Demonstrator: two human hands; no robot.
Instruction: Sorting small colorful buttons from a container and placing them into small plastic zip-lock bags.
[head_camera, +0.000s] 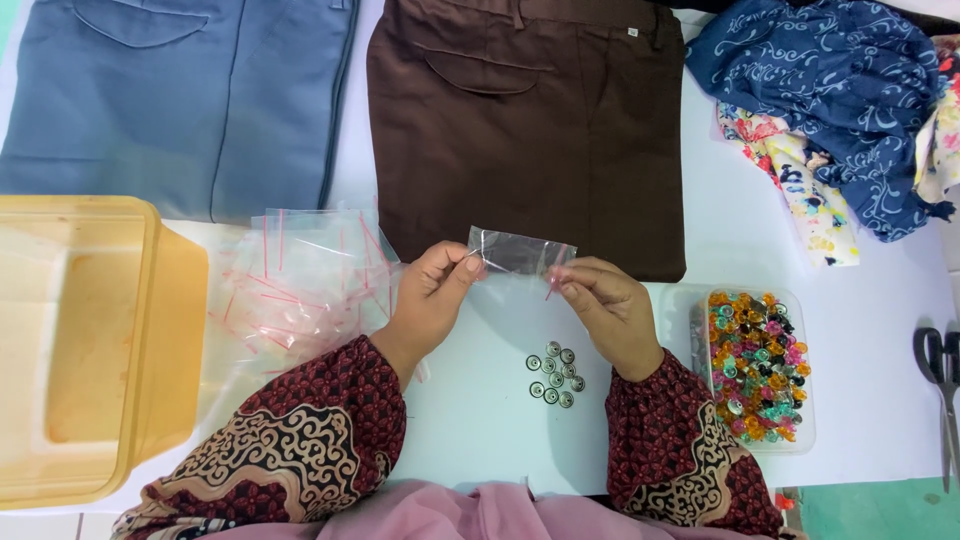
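Buttons (555, 378), small and metal, lie clustered just below the fingers. Left hand (432, 300) and right hand (605, 305) each pinch an end of the small clear bag (520, 250), fingertips closed on its rim. Rubbing the two film layers apart would likely open the mouth cleanly. Beyond lie brown trousers (530, 120).

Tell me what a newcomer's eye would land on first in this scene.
At the centre, the left hand and right hand pinch a small clear zip bag between them, above a cluster of silver buttons on the white table. To the right sits a clear tub of bright multicoloured buttons; to the left, a yellow plastic box and a heap of empty zip bags.
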